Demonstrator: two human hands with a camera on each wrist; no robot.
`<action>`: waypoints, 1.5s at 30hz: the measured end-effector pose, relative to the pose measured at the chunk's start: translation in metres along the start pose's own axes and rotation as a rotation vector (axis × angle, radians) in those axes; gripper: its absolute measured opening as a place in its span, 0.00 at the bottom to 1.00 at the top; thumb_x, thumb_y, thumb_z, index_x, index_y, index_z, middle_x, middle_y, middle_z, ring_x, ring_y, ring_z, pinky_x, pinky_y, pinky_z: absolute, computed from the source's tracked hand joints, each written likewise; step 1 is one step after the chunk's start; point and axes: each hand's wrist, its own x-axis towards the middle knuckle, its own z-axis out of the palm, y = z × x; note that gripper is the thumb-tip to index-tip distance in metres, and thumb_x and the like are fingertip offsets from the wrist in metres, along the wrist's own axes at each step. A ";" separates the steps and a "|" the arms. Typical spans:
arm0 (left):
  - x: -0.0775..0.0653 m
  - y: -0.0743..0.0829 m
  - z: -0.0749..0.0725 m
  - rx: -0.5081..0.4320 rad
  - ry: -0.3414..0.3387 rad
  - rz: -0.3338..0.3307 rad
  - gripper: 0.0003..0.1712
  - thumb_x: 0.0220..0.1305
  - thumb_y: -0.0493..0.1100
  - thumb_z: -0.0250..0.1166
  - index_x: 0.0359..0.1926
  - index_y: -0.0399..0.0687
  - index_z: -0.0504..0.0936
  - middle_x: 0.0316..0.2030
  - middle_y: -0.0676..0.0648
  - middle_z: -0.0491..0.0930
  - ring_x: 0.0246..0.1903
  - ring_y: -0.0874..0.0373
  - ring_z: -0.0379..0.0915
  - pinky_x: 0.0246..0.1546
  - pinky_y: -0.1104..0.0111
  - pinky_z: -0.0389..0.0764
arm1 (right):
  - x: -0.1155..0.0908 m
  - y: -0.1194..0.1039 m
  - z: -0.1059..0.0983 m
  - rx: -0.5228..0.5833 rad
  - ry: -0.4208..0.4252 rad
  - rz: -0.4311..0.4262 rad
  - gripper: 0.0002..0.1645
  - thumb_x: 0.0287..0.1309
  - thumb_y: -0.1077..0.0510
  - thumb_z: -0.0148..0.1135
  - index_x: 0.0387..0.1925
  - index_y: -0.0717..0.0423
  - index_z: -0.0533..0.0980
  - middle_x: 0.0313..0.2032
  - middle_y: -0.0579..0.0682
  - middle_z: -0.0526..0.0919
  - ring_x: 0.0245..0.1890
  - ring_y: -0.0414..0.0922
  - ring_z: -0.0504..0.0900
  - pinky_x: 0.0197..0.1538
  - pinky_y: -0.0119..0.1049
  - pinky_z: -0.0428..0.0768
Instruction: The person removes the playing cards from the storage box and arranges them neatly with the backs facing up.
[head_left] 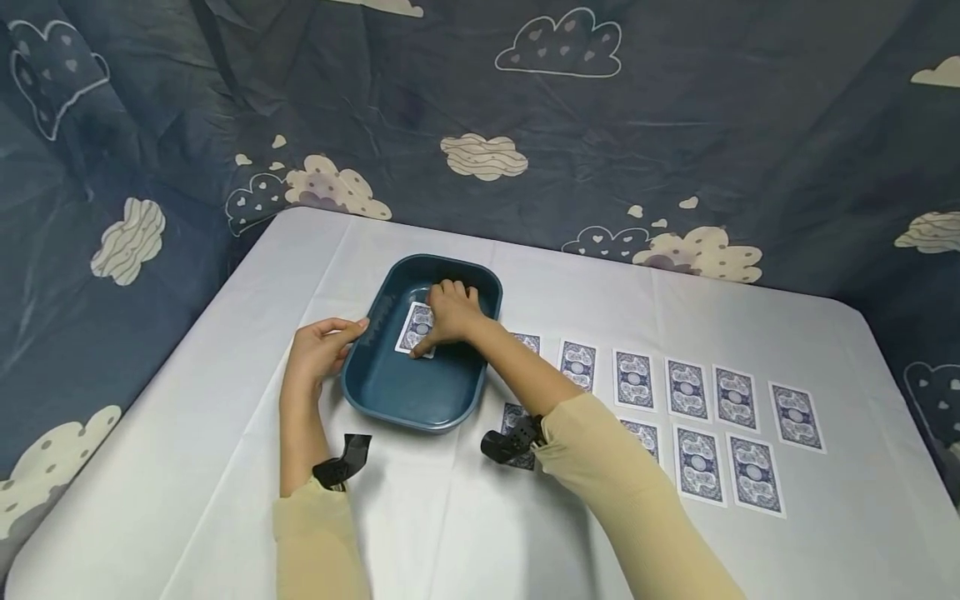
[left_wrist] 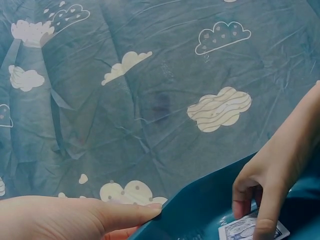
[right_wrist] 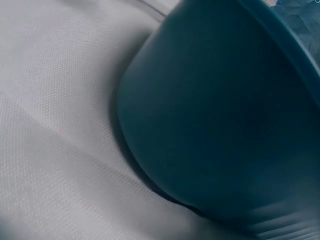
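A dark blue-green plastic basin (head_left: pixel 408 398) stands on the table. My left hand (head_left: pixel 318 354) is at its left side and pinches the rim between thumb and fingers, as the left wrist view also shows. Reaching over the opposite rim, my right hand (head_left: pixel 452 312) is down inside the basin. There it grips a blue-patterned playing card (head_left: pixel 415 327), thumb across the near edge and fingers at the far side. The card is back up, low over the basin floor, and partly covered by the hand. In the right wrist view the basin's outer wall (right_wrist: pixel 210 120) fills most of the frame.
On the white-covered table (head_left: pixel 202 417), several face-down cards lie in two rows to the right, such as one card (head_left: pixel 633 379) in the far row and another card (head_left: pixel 755 473) in the near row. My right forearm covers some. A cloud-patterned curtain (head_left: pixel 420 100) hangs behind.
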 end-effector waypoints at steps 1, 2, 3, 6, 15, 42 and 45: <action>0.000 0.000 0.001 0.002 0.000 -0.002 0.16 0.52 0.51 0.69 0.32 0.43 0.79 0.15 0.60 0.76 0.15 0.68 0.72 0.21 0.75 0.75 | 0.000 0.001 0.000 0.003 0.005 -0.016 0.51 0.26 0.30 0.74 0.49 0.54 0.67 0.47 0.51 0.69 0.49 0.48 0.63 0.55 0.47 0.59; 0.000 0.001 0.001 0.009 0.002 -0.001 0.17 0.52 0.52 0.69 0.33 0.42 0.79 0.15 0.60 0.76 0.15 0.68 0.72 0.21 0.75 0.75 | 0.000 0.001 0.001 0.000 0.013 -0.032 0.51 0.27 0.31 0.74 0.50 0.55 0.66 0.47 0.51 0.69 0.49 0.48 0.63 0.56 0.48 0.59; 0.000 0.001 0.001 0.017 0.004 -0.001 0.18 0.52 0.52 0.69 0.34 0.42 0.79 0.15 0.60 0.76 0.15 0.68 0.72 0.21 0.75 0.75 | 0.001 0.002 0.001 -0.003 0.024 -0.048 0.53 0.27 0.31 0.73 0.52 0.55 0.65 0.47 0.51 0.69 0.49 0.48 0.63 0.57 0.48 0.58; 0.001 0.002 0.001 0.027 0.003 0.000 0.20 0.52 0.53 0.69 0.36 0.41 0.79 0.15 0.60 0.76 0.16 0.68 0.72 0.21 0.75 0.75 | 0.002 0.002 0.001 -0.028 0.074 -0.093 0.57 0.28 0.30 0.72 0.57 0.57 0.64 0.50 0.52 0.69 0.50 0.49 0.63 0.59 0.50 0.56; -0.002 0.002 0.000 0.015 -0.009 -0.005 0.18 0.52 0.52 0.69 0.34 0.43 0.79 0.17 0.59 0.77 0.17 0.68 0.73 0.22 0.76 0.75 | -0.009 0.002 -0.015 0.012 0.310 -0.160 0.56 0.28 0.26 0.68 0.59 0.51 0.67 0.52 0.50 0.69 0.54 0.47 0.64 0.60 0.49 0.53; -0.011 0.005 -0.001 0.025 -0.020 -0.064 0.17 0.49 0.59 0.69 0.32 0.54 0.80 0.21 0.63 0.79 0.19 0.68 0.76 0.24 0.76 0.76 | -0.327 0.239 -0.072 -0.052 0.316 0.052 0.57 0.16 0.50 0.83 0.57 0.56 0.68 0.53 0.59 0.67 0.54 0.59 0.61 0.54 0.62 0.59; -0.011 0.005 -0.001 0.030 -0.015 -0.064 0.16 0.48 0.59 0.70 0.30 0.56 0.80 0.20 0.63 0.78 0.19 0.68 0.75 0.23 0.76 0.75 | -0.361 0.254 -0.057 -0.100 0.276 0.078 0.58 0.13 0.50 0.83 0.56 0.56 0.69 0.52 0.60 0.68 0.51 0.60 0.63 0.50 0.61 0.62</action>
